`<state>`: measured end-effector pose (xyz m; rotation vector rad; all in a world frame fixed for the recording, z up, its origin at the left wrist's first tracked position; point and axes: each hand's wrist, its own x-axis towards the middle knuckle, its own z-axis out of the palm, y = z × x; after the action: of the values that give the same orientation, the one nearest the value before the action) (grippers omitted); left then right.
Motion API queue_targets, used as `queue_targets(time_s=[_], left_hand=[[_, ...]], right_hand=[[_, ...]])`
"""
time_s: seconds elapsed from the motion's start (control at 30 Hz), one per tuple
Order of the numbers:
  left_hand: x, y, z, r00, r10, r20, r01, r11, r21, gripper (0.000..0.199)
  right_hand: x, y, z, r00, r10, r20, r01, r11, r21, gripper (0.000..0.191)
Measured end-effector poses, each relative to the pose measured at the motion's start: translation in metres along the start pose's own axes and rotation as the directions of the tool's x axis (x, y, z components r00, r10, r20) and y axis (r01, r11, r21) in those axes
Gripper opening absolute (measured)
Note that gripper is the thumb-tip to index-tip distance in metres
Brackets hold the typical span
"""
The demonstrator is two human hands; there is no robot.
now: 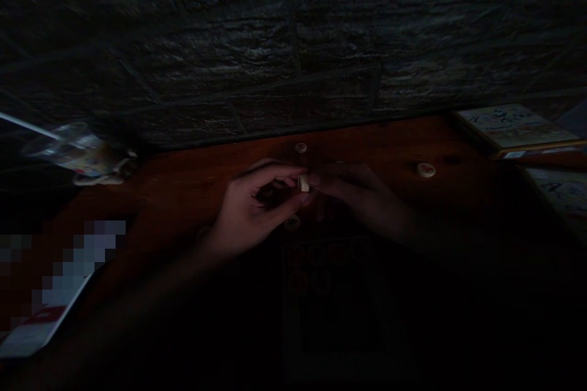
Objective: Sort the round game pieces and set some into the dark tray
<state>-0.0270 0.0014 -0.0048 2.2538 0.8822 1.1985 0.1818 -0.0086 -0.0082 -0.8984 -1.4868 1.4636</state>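
Head view, dim. Left hand [243,211]: grip pinching a pale xiangqi piece [303,184] between thumb and fingers. Right hand [367,195]: fingertips against that piece; whether its grip also grasps, cannot tell. On the tabletop [192,174]: dark-marked disc [292,223] just nearer than both grips, red-marked disc [426,170] off right.

The face of the small disc [303,184] at the fingertips of the left hand [243,211] and right hand [367,192] was hidden from me. Toward the near edge of the table [174,186], darkness swallowed the tray's [288,324] outline and blotted out its discs' [338,252] markings. By the left edge, coarse blocks blurred a pale flat thing [76,275]; the straw's [30,126] outer end was cut off.
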Motion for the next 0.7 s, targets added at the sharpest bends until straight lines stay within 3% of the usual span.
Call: queue_targets(time_s=[0.3,0.5,0.7], left_hand=[[-0.0024,-0.0050,0.0001,1.000,-0.007,0.027,0.008,1.000,-0.029,0.041],[0.0002,-0.0035,-0.0009,0.999,0.045,0.021,-0.045,0.999,0.024,0.031],[-0.0025,-0.0055,0.0003,0.998,0.067,0.010,-0.067,0.998,0.008,0.036]], right_hand=[[-0.0003,-0.0007,0.0012,1.000,-0.024,-0.011,0.024,1.000,-0.006,0.036],[-0.0003,-0.0023,0.0009,1.000,-0.005,0.012,0.004,1.000,0.009,0.033],[-0.0003,0.0009,0.0003,1.000,-0.015,-0.017,0.014,0.998,-0.069,0.042]])
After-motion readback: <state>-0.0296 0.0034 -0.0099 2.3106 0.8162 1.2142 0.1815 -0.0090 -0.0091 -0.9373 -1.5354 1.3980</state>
